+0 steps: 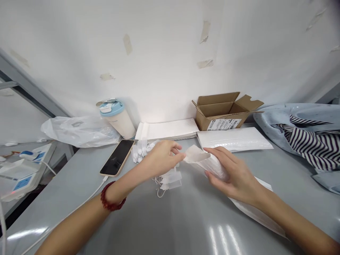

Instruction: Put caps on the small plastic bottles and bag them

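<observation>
- White packet, where is it?
- Mid-table, in R hand, held above the grey table. R fingers wrap over its body, thumb below, closed on it. Prob. a support grip: keeps the packet off the surface and leaves the narrow end free.
- Orientation?
- Long axis runs roughly across the view, slight tilt. Narrow flap end points up-left toward L hand.
- L fingers?
- Tips at the flap edge, touching. Pinch or plain contact? Can't tell from this angle. Red bead bracelet on that wrist.
- What's close by?
- Small white tagged pieces with string loops just below L hand, another bunch beyond it. Long white mailer under R forearm. Two flat white stacks further back, open cardboard box by the wall. Phone on its cable, left of the hands.
</observation>
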